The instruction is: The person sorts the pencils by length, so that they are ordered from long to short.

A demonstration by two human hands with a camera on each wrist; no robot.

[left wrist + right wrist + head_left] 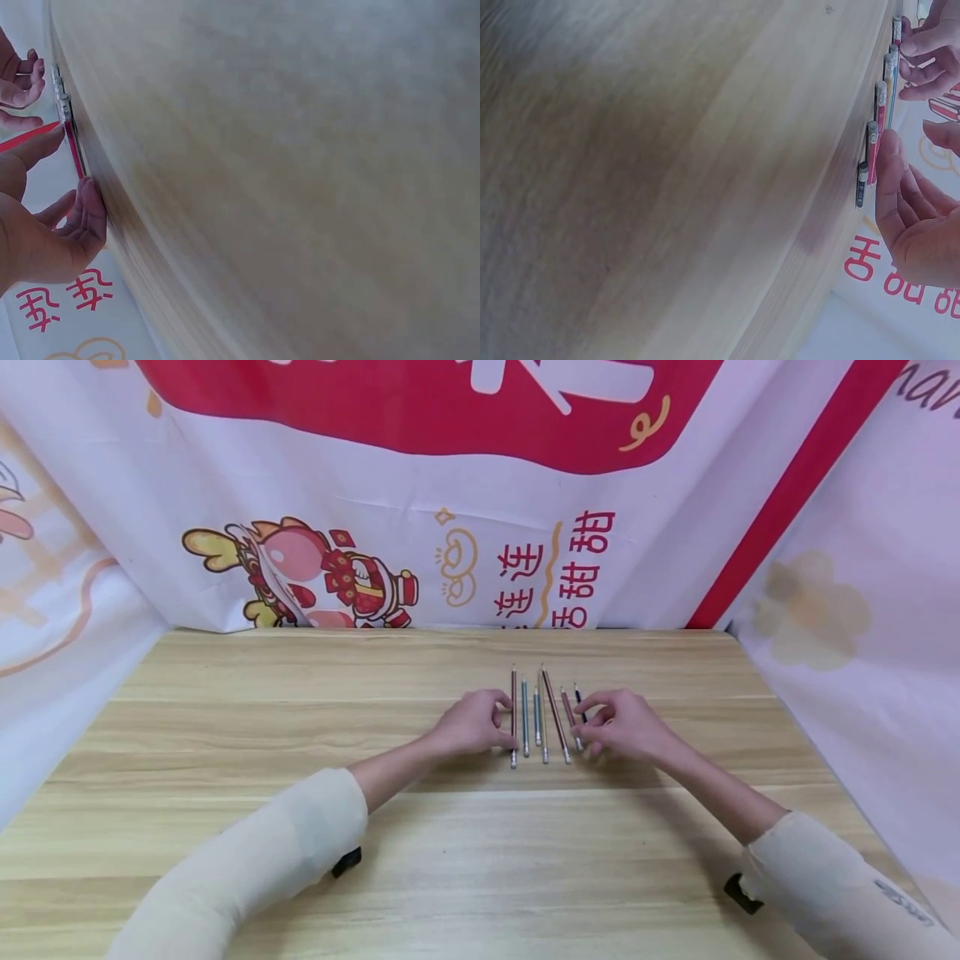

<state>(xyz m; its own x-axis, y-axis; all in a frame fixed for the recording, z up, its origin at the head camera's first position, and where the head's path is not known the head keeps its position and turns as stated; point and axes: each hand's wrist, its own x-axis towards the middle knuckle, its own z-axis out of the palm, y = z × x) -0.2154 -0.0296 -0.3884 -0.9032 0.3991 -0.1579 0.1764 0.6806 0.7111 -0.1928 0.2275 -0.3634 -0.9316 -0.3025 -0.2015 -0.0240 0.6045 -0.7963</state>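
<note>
Several pencils lie side by side on the table, eraser ends toward me. My left hand (472,725) has its thumb and fingertips along the left side of the outer dark red pencil (513,703). Next to it lie a blue pencil (525,718), a shorter blue-green pencil (537,718), a yellowish pencil (544,737) and a slanting dark red pencil (556,714). At the right end, my right hand (628,725) has its fingertips against a short reddish pencil (567,706) and a short black pencil (578,694), partly hiding the black one. Neither hand wraps round a pencil.
The wood-grain table (450,877) reaches back to a printed white and red cloth (420,477). More printed cloth (862,568) hangs along the right side, and another cloth (60,610) along the left. Dark straps show under both sleeves.
</note>
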